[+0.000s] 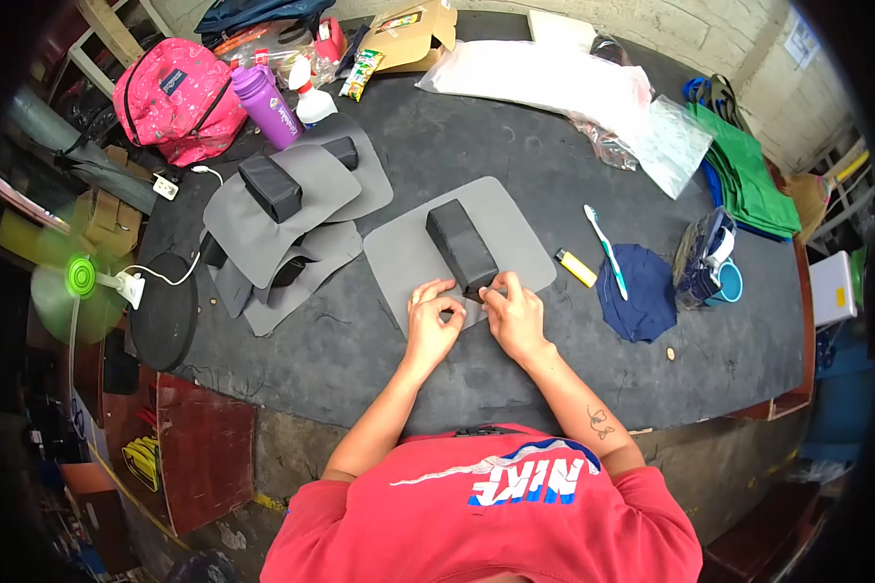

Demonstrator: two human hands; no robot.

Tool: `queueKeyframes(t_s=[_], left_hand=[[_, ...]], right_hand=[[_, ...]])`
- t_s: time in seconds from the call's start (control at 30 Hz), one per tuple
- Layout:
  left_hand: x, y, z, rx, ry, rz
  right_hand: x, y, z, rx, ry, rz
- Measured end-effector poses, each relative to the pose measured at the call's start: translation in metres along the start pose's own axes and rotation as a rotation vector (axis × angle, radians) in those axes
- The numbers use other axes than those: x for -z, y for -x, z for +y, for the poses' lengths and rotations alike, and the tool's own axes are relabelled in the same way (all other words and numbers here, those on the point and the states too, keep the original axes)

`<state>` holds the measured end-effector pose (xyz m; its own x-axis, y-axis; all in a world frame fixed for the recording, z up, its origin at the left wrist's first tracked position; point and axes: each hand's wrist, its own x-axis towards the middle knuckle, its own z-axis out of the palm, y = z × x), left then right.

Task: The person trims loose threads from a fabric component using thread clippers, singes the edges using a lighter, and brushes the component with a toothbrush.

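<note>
A grey flat panel (394, 248) with rounded corners lies in front of me, with a black box-shaped fabric piece (460, 243) standing up from its middle. At the near end of that black piece, my right hand (517, 319) has its thumb and fingertips closed against the corner. My left hand (434, 328) rests over the panel's near edge, thumb and index finger curled together. Whatever lies between those left fingertips is too small to make out. To the left is a stack of similar grey panels (297, 194) with black box-shaped pieces on them.
Right of the panel are a yellow lighter (576, 267), a toothbrush (607, 253) on dark blue cloth (640, 306), and a blue cup (727, 283). A small green fan (82, 277) stands left. Behind are a pink backpack (180, 102), purple bottle (265, 107) and spray bottle (311, 97).
</note>
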<state>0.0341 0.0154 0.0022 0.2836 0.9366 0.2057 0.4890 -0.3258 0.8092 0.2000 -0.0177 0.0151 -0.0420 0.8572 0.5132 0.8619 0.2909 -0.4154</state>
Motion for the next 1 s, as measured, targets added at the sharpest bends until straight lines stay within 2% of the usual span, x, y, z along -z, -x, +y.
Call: queueKeyframes(t_s=[0.17, 0.33, 0.43, 0.5, 0.57, 0.63, 0.7, 0.73, 0.77, 0.83, 0.87, 1.0], left_hand=[[-0.001, 0.001, -0.001, 0.013, -0.009, -0.008], [0.001, 0.002, -0.001, -0.019, -0.031, 0.006], [0.011, 0.007, -0.006, -0.125, 0.069, 0.092], [0.037, 0.016, -0.004, 0.194, 0.223, 0.114], [0.073, 0.022, -0.008, 0.099, -0.138, 0.249], [0.109, 0.028, -0.024, 0.124, -0.316, 0.304], [0.125, 0.035, -0.010, 0.243, -0.799, 0.374], [0.125, 0.032, 0.002, 0.336, -1.173, 0.425], [0.125, 0.029, 0.001, 0.335, -1.172, 0.426], [0.127, 0.022, -0.011, 0.132, -0.526, 0.495], [0.120, 0.016, -0.029, 0.071, -0.386, 0.437], [0.066, -0.023, -0.027, 0.257, -0.713, 0.339]], right_hand=[[0.000, -0.001, -0.007, -0.094, 0.012, -0.026], [0.000, 0.001, 0.000, -0.081, -0.041, -0.019], [0.015, 0.007, 0.003, -0.091, -0.141, -0.054], [0.035, 0.015, 0.010, -0.100, -0.193, -0.084], [0.054, 0.028, 0.023, -0.071, -0.080, -0.123], [0.069, 0.045, 0.037, -0.175, -0.033, -0.114], [0.083, 0.052, 0.044, -0.264, 0.047, -0.100], [0.088, 0.050, 0.042, -0.308, 0.046, -0.029], [0.092, 0.045, 0.039, -0.351, 0.043, 0.042], [0.088, 0.034, 0.042, -0.350, 0.016, 0.083], [0.085, 0.027, 0.044, -0.346, -0.010, 0.120], [0.061, -0.005, 0.040, -0.280, -0.061, 0.131]])
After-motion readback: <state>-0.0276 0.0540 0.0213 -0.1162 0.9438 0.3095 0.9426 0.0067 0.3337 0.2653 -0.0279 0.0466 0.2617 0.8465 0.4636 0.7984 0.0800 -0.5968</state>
